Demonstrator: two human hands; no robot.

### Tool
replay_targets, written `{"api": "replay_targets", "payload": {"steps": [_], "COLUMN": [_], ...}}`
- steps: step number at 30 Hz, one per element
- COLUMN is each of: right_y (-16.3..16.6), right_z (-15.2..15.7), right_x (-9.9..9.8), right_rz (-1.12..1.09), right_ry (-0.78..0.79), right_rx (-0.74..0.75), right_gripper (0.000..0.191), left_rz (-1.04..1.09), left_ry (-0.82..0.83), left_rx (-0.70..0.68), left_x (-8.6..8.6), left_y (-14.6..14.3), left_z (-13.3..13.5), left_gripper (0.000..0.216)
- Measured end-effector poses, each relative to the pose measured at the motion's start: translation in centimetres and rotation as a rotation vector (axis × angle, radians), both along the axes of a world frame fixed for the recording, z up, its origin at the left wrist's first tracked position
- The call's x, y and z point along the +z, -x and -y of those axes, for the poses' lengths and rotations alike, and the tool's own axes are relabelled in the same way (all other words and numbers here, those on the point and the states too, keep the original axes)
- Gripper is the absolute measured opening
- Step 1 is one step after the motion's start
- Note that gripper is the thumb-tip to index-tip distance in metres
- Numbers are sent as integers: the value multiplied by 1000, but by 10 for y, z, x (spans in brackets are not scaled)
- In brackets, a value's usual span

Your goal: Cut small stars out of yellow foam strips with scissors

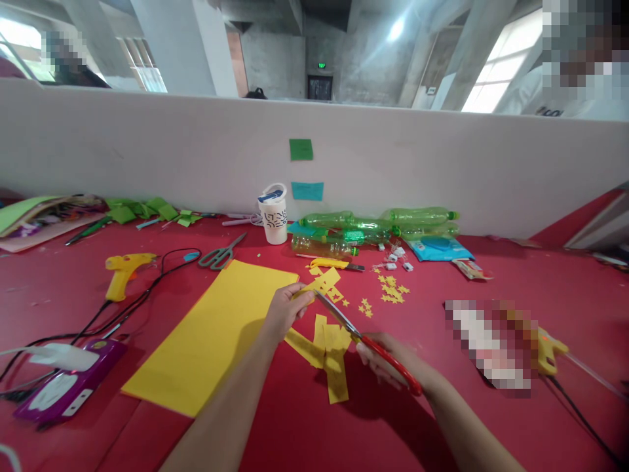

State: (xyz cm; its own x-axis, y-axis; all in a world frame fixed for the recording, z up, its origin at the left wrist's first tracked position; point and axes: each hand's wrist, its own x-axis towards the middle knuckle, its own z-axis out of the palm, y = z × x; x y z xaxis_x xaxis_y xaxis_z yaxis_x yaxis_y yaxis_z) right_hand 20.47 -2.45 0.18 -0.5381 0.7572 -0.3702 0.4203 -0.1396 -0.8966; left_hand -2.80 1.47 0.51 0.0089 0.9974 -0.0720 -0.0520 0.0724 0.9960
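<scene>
My left hand [289, 307] pinches a small piece of yellow paper [308, 288] over the table. In my right hand [386, 359] is a pair of red-handled scissors [388, 359], its blade tips at the edge of that piece. Yellow paper strips [335, 367] lie below the blades. Small cut-out yellow stars [392, 288] are gathered to the right, with a few more beside them. Beyond my left hand are yellow scraps [328, 280], one with a star-shaped hole. Large yellow sheets [211, 341] lie under and left of my left forearm.
Grey scissors [222, 254], a yellow glue gun [126, 270] and a purple power strip [71, 380] lie left. At the back are a white cup [274, 219], green plastic bottles [373, 226] and a yellow cutter knife [331, 263]. Another glue gun [548, 351] lies right.
</scene>
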Motion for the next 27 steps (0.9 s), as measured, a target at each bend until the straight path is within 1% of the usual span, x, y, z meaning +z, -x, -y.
{"api": "replay_targets", "payload": {"steps": [3,7,11,15,21,27], "right_y": [0,0,-1,-2,-2,-4], "right_z": [1,0,-1,0,1,-2], "right_x": [5,11,10,7,5,-1], "right_rz": [12,25,22,37,54,71], "right_ry": [-11,21,58,53,44,69], "right_rx": [-15,-16,-8,-21,-9,-15], "right_gripper": [36,38,40,40,39,40], "left_rz": [-13,-8,3,-9,-13,-4], "left_ry": [-1,24,79,96,110,111], "left_rx": [-41,-76,-124,-186,-178,-189], "left_x": [0,-1,3,8,8,9], "left_y": [3,7,11,13,15,16], "left_z": [-1,-2,-2,-1,-2,-2], "left_gripper": [21,20,20,20,19,18]}}
